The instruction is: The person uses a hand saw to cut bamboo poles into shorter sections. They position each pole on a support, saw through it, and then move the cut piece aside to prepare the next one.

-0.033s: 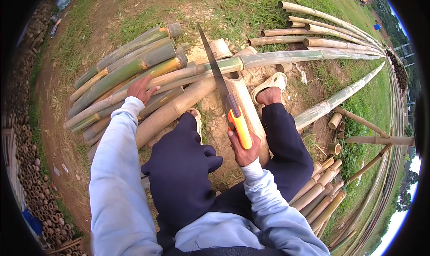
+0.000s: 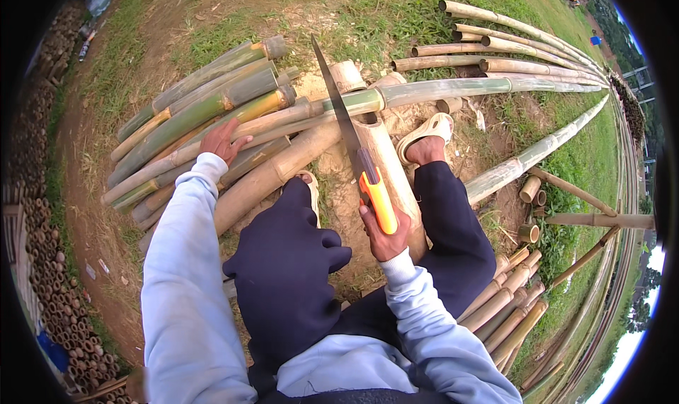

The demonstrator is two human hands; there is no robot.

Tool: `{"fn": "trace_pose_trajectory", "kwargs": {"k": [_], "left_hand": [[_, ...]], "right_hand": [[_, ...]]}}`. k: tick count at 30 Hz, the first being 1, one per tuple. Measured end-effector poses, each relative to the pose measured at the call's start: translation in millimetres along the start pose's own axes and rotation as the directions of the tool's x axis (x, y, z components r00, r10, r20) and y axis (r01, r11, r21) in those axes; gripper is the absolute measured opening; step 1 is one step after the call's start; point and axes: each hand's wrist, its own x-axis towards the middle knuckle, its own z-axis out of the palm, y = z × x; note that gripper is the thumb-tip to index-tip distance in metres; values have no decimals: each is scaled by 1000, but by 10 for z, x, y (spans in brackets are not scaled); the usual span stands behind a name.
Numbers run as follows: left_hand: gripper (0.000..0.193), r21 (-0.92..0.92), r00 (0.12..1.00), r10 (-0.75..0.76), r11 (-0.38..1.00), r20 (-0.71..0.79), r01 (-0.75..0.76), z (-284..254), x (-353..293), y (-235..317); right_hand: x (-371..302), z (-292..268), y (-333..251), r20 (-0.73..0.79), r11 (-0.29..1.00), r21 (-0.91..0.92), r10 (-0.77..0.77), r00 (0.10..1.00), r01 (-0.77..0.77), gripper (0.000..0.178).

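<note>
A long green-and-tan bamboo pole [image 2: 445,89] lies across the cut pieces, running from the left to the far right. My left hand [image 2: 223,142] is closed over its left part, fingers on top and thumb toward me. In my right hand [image 2: 387,238] is a handsaw [image 2: 376,195] with an orange handle, gripped in a closed fist. Its dark blade points away from me and crosses the pole, with the tip beyond it. Whether the teeth are in a cut cannot be made out. Under the pole, a thick bamboo log [image 2: 387,156] extends toward my legs.
Several cut bamboo lengths [image 2: 191,114] are stacked at the left. More long poles [image 2: 523,47] lie at the far right, and shorter pieces [image 2: 506,298] beside my right leg. A bamboo frame [image 2: 594,221] stands at the right. Short bamboo sections [image 2: 67,326] are piled at the far left.
</note>
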Motion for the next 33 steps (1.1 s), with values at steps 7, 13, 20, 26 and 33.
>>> {"fn": "trace_pose_trajectory", "kwargs": {"k": [7,13,20,26,33], "left_hand": [[64,-23,993,-89,996,72,91,-23,100,35],[74,-40,980,-111,992,168,120,-137,335,128],[59,110,986,136,983,96,-147,61,396,268],[72,2,921,153,986,357,-165,-70,671,374],[99,27,916,-28,999,401,19,-6,773,450]], "right_hand": [[72,54,79,-6,1000,-23,7,1000,-7,18],[115,130,147,3,994,-28,-103,995,103,21],[104,156,142,43,998,-60,-1,999,4,22],[102,120,205,50,999,-37,-18,999,20,26],[118,138,56,50,993,-110,-30,998,36,29]]}}
